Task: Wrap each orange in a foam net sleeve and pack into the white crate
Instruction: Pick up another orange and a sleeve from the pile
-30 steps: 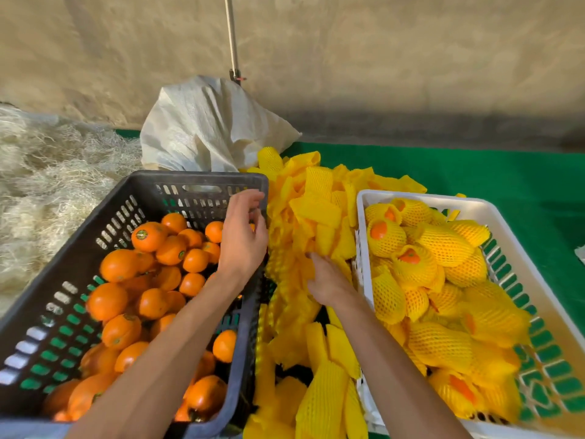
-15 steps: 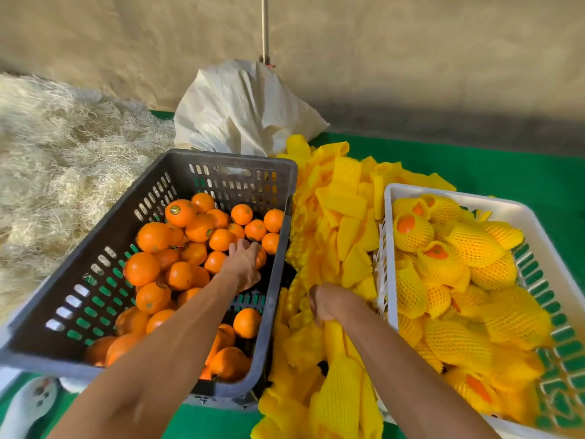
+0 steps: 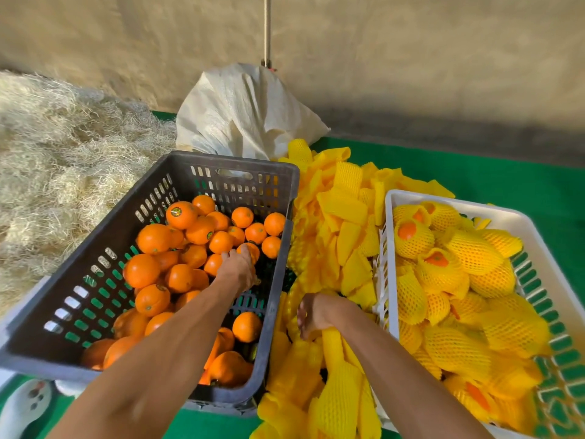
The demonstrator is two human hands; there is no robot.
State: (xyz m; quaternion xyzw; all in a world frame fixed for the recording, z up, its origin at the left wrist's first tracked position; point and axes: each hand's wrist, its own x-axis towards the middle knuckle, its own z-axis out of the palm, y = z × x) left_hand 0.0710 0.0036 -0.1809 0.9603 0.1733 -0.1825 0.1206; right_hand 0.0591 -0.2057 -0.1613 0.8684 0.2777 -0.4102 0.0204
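The left hand (image 3: pixel 237 267) reaches into the dark crate (image 3: pixel 95 258), centre-left, fingers curling over an orange (image 3: pixel 251 251) to lift it. The right hand (image 3: pixel 313 318), lower centre, clamps a foam sleeve (image 3: pixel 332 342) ready for wrapping; the white crate (image 3: pixel 392 198), at right, waits part-filled.

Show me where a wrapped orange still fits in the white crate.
Bare mesh shows along the white crate's right wall, beside the wrapped oranges. The far right corner also looks low. The middle and left side are heaped.
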